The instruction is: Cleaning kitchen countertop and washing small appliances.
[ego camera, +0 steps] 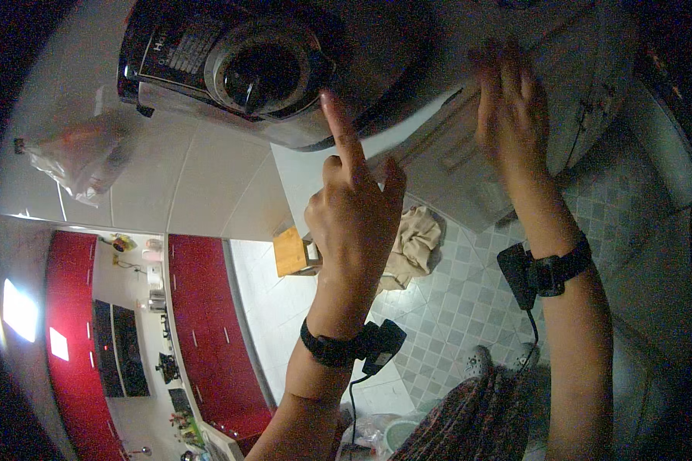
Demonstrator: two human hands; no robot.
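Observation:
A dark control panel [176, 52] bearing writing is set on the end of a pale, rounded appliance, which looks like a water heater. Its large round dial [263, 75] has a black knob and a pale ring. My left hand [354, 207] points at the panel's edge with the index finger extended and the other fingers bent. That fingertip is at or very near the dial's rim; contact is unclear. To the right, my right hand [513, 121] is raised with fingers outstretched, apparently holding nothing. Its fingertips are blurred in shadow. Both wrists wear black straps with small cabled devices.
A plastic bag [83, 161] hangs on the tiled wall at left. Below my hands are a wooden stool [291, 252], crumpled beige cloth [412, 245] and a tiled floor [467, 299]. Red kitchen cabinets [213, 311] stand beyond. A green basin [401, 435] sits near the bottom edge.

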